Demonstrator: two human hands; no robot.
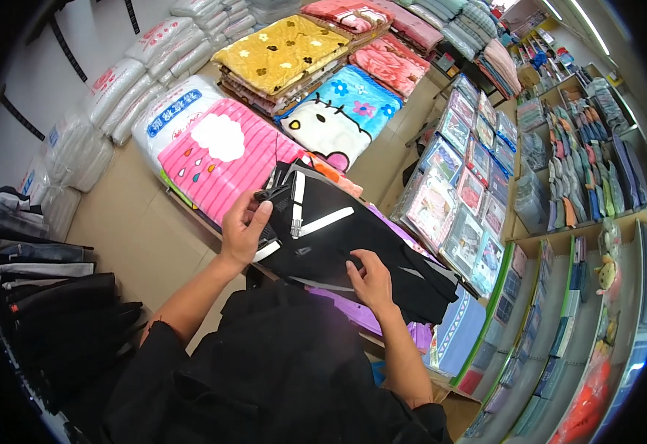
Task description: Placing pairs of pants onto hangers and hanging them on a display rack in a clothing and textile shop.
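Note:
Black trousers (pixel 329 250) with grey edging lie spread before me over bedding and purple fabric (pixel 351 313). White strips with a buckle-like fitting (pixel 295 227) form an angle on their waist end. My left hand (pixel 245 230) grips the dark waist part at its left edge, thumb and fingers around the fabric. A further white band (pixel 266 251) shows just under that hand. Over the middle of the trousers is my right hand (pixel 369 277), fingers curled loosely and apart, holding nothing; whether its fingertips touch the fabric is unclear.
Pink bedding with a cloud print (pixel 229 161) adjoins the waist end. Beyond are a cartoon-print blanket (pixel 334 122) and stacked yellow blankets (pixel 284 53). Packaged bedding sets (pixel 440 183) and shelves (pixel 578 222) stand right. Wrapped white bundles (pixel 112 89) and folded trousers (pixel 51 269) are left.

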